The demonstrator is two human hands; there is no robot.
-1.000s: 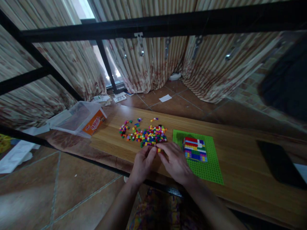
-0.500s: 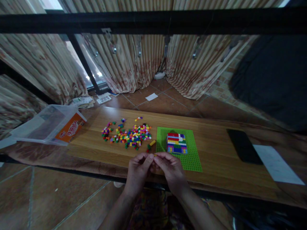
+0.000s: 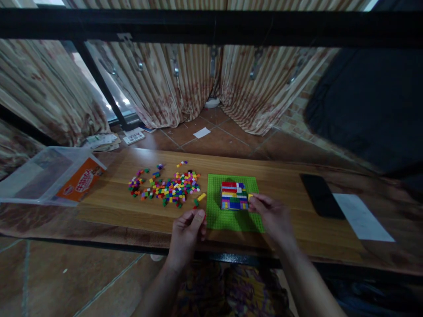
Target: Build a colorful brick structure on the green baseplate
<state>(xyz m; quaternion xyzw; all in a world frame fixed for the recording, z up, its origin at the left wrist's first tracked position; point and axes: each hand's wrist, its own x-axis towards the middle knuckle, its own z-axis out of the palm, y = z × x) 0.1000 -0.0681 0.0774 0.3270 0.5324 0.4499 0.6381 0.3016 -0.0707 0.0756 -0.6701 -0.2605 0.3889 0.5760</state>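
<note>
My right hand (image 3: 272,216) pinches a small yellow toy brick (image 3: 250,196) at the right side of a block of stacked bricks (image 3: 234,196) in many colours. This block stands on a green studded baseplate (image 3: 216,220). Just left of the plate's near corner, my left hand (image 3: 187,231) is closed, thumb against fingers, with a bit of a red brick (image 3: 204,217) showing at the fingertips. Beyond that hand lie a loose yellow brick (image 3: 202,197) and a green brick (image 3: 196,202).
Many loose bricks (image 3: 175,188) are spread over the wooden tabletop (image 3: 125,215) on the left. A clear plastic box (image 3: 36,171) with an orange label stands at the left end. To the right lie a black phone-like slab (image 3: 320,196) and white paper (image 3: 361,215).
My hands, together before, have parted. The right hand has moved right and forward to the stacked block with the yellow brick; the left stays near the table's front edge. The view has shifted slightly.
</note>
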